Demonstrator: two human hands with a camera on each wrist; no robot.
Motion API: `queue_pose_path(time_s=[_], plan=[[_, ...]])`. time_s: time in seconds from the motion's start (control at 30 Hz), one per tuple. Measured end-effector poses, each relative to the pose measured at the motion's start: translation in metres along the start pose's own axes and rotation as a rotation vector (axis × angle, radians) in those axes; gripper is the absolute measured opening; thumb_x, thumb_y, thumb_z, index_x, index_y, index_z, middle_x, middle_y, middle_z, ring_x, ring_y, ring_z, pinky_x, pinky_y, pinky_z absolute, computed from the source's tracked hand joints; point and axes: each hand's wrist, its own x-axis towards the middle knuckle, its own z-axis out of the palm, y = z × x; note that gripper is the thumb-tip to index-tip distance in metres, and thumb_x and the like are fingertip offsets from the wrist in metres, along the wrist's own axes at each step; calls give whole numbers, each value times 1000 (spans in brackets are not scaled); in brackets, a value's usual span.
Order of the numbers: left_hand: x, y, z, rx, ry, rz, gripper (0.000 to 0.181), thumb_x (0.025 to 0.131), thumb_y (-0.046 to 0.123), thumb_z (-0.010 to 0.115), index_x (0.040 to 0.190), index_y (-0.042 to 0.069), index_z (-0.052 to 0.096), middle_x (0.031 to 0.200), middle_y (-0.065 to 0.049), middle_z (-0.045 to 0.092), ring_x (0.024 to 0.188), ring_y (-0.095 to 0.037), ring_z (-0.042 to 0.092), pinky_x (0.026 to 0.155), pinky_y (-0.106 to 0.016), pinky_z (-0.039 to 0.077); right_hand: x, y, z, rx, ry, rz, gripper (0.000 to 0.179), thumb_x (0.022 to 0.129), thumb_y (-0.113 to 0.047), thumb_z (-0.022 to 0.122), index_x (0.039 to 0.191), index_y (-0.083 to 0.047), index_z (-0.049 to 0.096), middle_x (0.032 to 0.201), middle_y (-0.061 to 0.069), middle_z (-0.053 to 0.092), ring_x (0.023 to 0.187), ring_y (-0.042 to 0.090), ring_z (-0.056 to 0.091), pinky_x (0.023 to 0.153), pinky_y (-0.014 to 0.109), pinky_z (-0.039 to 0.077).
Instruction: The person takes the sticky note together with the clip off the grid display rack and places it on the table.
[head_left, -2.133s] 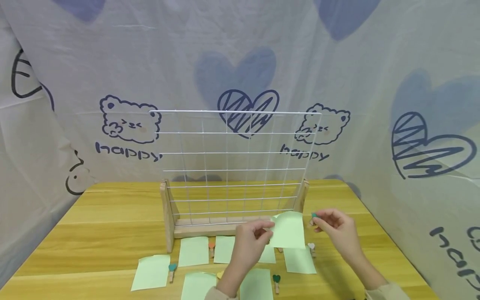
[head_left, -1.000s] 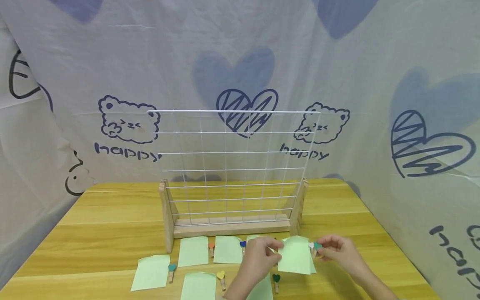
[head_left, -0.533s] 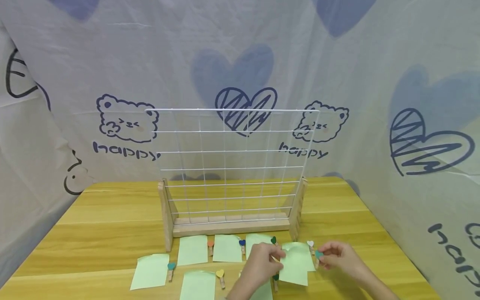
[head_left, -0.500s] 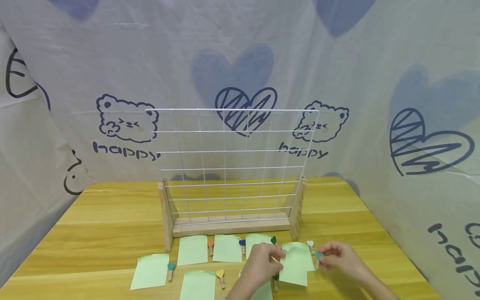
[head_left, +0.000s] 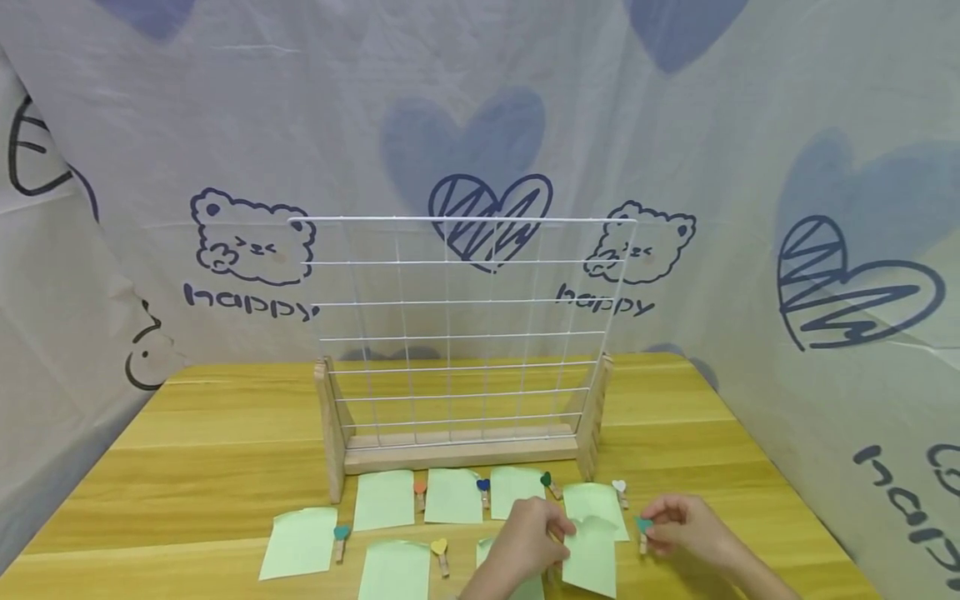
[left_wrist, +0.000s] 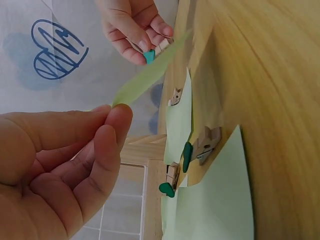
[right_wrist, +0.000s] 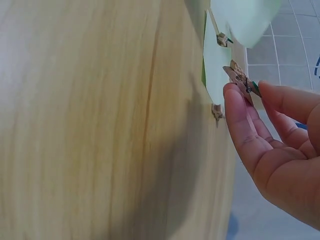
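My left hand (head_left: 525,537) pinches a pale green sticky note (head_left: 589,560) by its left edge. In the left wrist view the note (left_wrist: 150,72) appears nearly edge-on, raised off the table. My right hand (head_left: 686,527) pinches a small wooden clothespin with a teal heart (head_left: 643,527), just right of that note. The right wrist view shows the clothespin (right_wrist: 240,80) between thumb and fingertips, its wooden end pointing away from the palm. Behind the held note lies another green note (head_left: 592,500), with a white-heart clothespin (head_left: 620,492) at its right.
A white wire grid (head_left: 468,321) stands in a wooden base (head_left: 461,454) at the back. Several green notes (head_left: 384,500) lie in front, with heart clothespins beside them: orange (head_left: 420,493), blue (head_left: 483,492), yellow (head_left: 440,557) and teal (head_left: 341,542). A patterned cloth (head_left: 480,75) hangs behind.
Both hands have come down and nearer the front edge with the note and clothespin. The held note has dropped from before the grid's base to overlap the front of the right-hand note.
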Motion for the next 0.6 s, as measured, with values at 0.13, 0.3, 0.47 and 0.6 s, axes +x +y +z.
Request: queue_pose_path(time_s=[0.13, 0.3, 0.47, 0.6], plan=[[0, -1, 2, 20, -4, -2, 16, 65, -15, 68, 76, -4, 66, 60, 0, 57, 49, -10, 54, 47, -20, 46, -2, -1, -2, 2, -2, 44, 23, 84, 4, 55, 95, 22, 47, 79, 11, 60, 64, 15, 59, 58, 28, 52], [0, -2, 7, 20, -21, -22, 16, 65, -15, 68, 77, -6, 66, 61, -1, 58, 51, -11, 55, 48, -21, 47, -3, -3, -1, -3, -30, 82, 22, 82, 4, 56, 95, 20, 48, 79, 10, 59, 67, 19, 59, 59, 31, 52], [0, -2, 11, 19, -31, -55, 16, 65, -16, 67, 77, -5, 66, 61, -2, 57, 52, -11, 55, 49, -22, 47, -4, 3, 2, 4, -70, 100, 22, 82, 5, 55, 95, 22, 48, 76, 11, 60, 66, 20, 60, 58, 32, 52], [0, -3, 14, 51, -49, -53, 15, 64, -14, 70, 75, -4, 67, 59, 0, 57, 53, -8, 52, 51, -20, 46, -5, 7, 3, 2, -90, 111, 20, 82, 4, 56, 92, 20, 50, 75, 11, 60, 64, 20, 59, 57, 31, 52]])
